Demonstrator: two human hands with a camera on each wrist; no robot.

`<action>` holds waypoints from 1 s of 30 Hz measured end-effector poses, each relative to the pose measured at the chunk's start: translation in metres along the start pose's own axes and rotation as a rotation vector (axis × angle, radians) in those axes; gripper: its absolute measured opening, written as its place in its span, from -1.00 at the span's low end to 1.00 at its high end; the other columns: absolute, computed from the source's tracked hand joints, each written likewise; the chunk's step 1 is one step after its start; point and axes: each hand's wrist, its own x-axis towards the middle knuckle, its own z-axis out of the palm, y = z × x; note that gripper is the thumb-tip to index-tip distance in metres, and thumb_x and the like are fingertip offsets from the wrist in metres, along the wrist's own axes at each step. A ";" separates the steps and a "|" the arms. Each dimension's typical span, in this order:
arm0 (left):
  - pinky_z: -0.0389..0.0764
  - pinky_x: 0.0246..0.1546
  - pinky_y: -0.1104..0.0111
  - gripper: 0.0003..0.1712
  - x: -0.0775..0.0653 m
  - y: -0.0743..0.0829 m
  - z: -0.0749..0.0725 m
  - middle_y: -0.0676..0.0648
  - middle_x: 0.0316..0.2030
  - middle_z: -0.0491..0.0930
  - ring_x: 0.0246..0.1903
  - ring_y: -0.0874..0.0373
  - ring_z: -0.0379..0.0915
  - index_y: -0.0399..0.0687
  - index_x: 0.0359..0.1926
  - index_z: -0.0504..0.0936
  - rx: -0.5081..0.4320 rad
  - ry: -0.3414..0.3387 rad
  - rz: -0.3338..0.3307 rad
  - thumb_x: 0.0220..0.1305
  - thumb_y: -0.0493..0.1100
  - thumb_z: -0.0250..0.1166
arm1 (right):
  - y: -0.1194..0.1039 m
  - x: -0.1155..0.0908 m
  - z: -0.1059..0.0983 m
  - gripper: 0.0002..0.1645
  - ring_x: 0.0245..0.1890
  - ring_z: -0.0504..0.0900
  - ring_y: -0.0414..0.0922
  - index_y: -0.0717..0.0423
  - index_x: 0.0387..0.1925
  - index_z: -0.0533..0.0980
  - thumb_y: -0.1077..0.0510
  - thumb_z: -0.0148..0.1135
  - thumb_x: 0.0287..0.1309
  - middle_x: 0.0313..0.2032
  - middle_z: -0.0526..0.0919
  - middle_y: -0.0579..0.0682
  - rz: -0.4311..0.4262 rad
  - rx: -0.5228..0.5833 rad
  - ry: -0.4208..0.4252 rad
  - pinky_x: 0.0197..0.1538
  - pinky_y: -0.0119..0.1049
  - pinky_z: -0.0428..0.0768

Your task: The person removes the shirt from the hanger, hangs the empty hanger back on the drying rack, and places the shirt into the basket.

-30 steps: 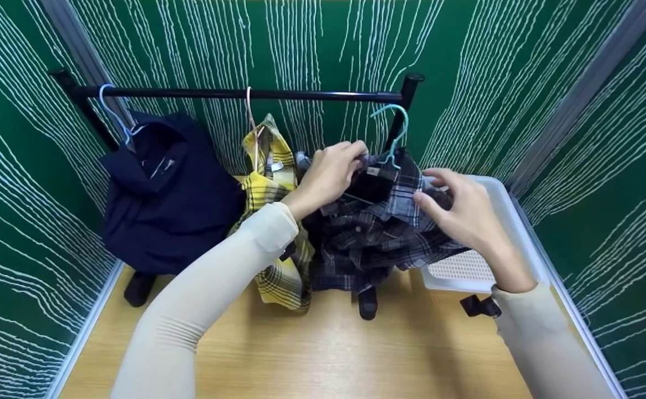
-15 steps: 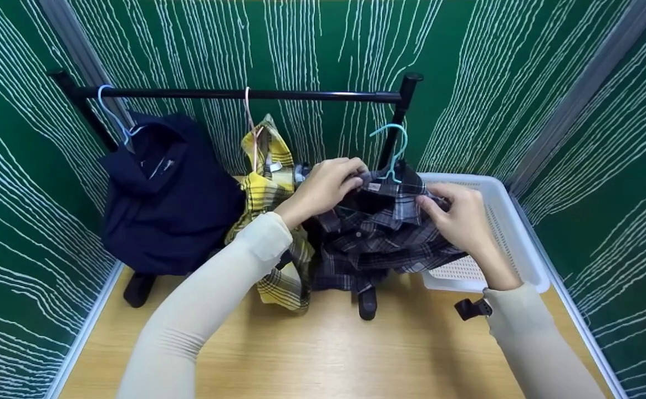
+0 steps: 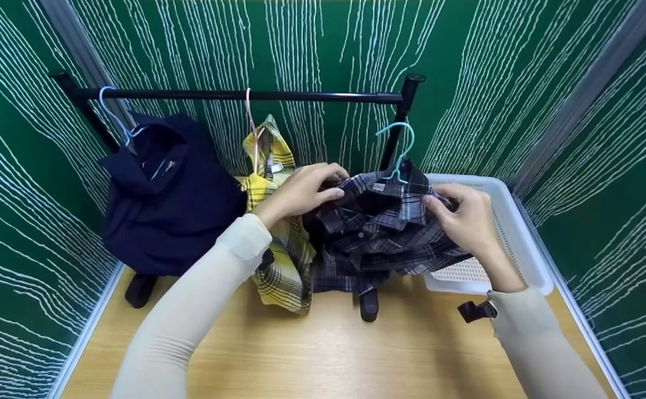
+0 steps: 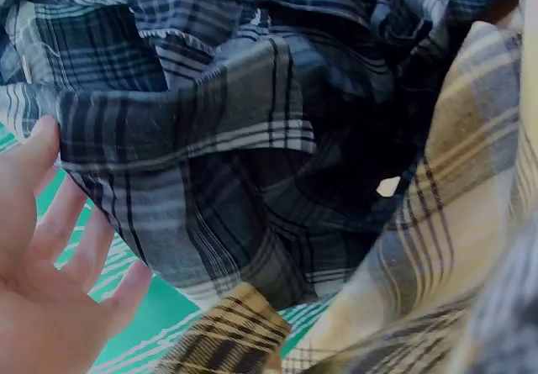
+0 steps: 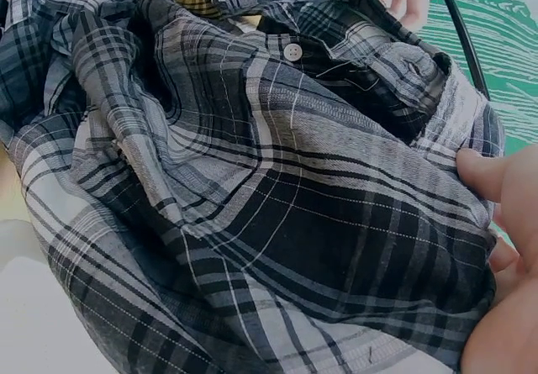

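Note:
In the head view a dark plaid shirt [image 3: 383, 238] sags in folds around a turquoise hanger [image 3: 403, 149]. The hanger's hook rises from the collar, below the rail and apart from it. My left hand [image 3: 311, 191] holds the shirt's left side by the collar; in the left wrist view its thumb lies at the cloth edge, with the other fingers spread behind. On the opposite side my right hand [image 3: 467, 216] pinches the shirt's shoulder between thumb and fingers, also seen in the right wrist view. Most of the hanger is hidden inside the shirt.
A black clothes rack [image 3: 323, 96] spans the back. From it hang a navy garment [image 3: 173, 210] on a blue hanger [image 3: 113, 113] and a yellow plaid shirt [image 3: 284, 282] on a pink hanger [image 3: 249, 108]. A white basket [image 3: 514, 238] stands at right on the wooden table [image 3: 323, 354].
My right hand has closed on the shirt's shoulder. My left hand has shifted left along the collar, which now spreads wider. The turquoise hanger has dropped slightly and moved a little right.

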 end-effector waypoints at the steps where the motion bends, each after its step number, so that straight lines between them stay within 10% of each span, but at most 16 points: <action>1: 0.47 0.35 0.16 -0.63 -0.001 -0.001 0.000 -0.04 0.21 0.65 0.26 0.08 0.55 0.09 0.26 0.62 -0.002 -0.012 -0.008 0.54 0.02 0.32 | 0.001 0.000 0.000 -0.84 -0.17 0.64 -0.50 0.25 -0.15 0.80 0.31 0.51 0.23 -0.20 0.85 0.11 0.003 0.002 0.004 0.01 -0.60 0.50; 11: 0.49 0.34 0.15 -0.56 -0.004 -0.010 0.000 -0.08 0.19 0.66 0.24 0.04 0.55 0.02 0.25 0.63 0.005 -0.043 -0.028 0.46 0.03 0.40 | 0.004 -0.002 0.000 -0.87 -0.24 0.57 -0.60 0.23 -0.18 0.80 0.34 0.51 0.21 -0.25 0.85 0.11 0.033 0.005 0.036 -0.12 -0.60 0.46; 30: 0.62 -0.01 0.35 -0.82 0.001 -0.002 0.009 0.06 -0.17 0.83 -0.15 0.24 0.72 0.00 -0.17 0.88 -0.184 0.282 -0.068 0.29 -0.04 0.54 | -0.004 -0.003 0.005 -0.90 -0.23 0.77 -0.03 0.18 -0.22 0.81 0.33 0.51 0.22 -0.23 0.85 0.07 -0.041 -0.055 0.047 -0.07 -0.54 0.49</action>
